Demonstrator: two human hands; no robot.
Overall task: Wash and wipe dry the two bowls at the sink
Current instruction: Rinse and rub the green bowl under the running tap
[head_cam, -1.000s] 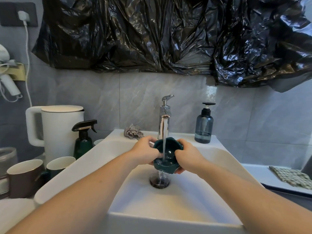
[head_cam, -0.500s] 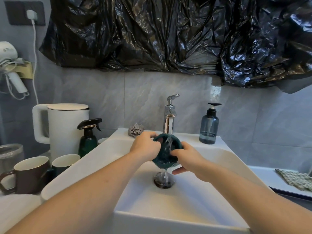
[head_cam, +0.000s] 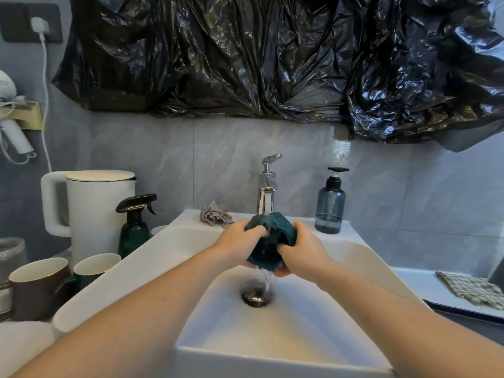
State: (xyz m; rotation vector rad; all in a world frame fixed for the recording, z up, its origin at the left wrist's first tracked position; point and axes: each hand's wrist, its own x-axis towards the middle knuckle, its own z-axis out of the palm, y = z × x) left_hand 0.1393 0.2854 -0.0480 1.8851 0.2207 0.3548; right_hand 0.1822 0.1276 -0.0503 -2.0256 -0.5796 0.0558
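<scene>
A small dark teal bowl (head_cam: 270,242) is held tilted under the running chrome tap (head_cam: 266,192), above the white sink (head_cam: 169,257). My left hand (head_cam: 237,245) grips its left rim with fingers curled over the edge. My right hand (head_cam: 298,251) grips its right side from below. Water runs off the bowl's underside down to the drain (head_cam: 256,293). A crumpled grey cloth (head_cam: 215,215) lies on the sink's back ledge, left of the tap. A second bowl is not clearly visible.
A blue soap dispenser (head_cam: 330,203) stands right of the tap. Left of the sink are a green spray bottle (head_cam: 135,227), a white kettle (head_cam: 92,208), a brown mug (head_cam: 38,287) and a green mug (head_cam: 95,268). A checked cloth (head_cam: 471,290) lies at right.
The bowl has been turned from opening-up under the stream to tilted over, and both hands have shifted round it. Water now pours off its bottom.
</scene>
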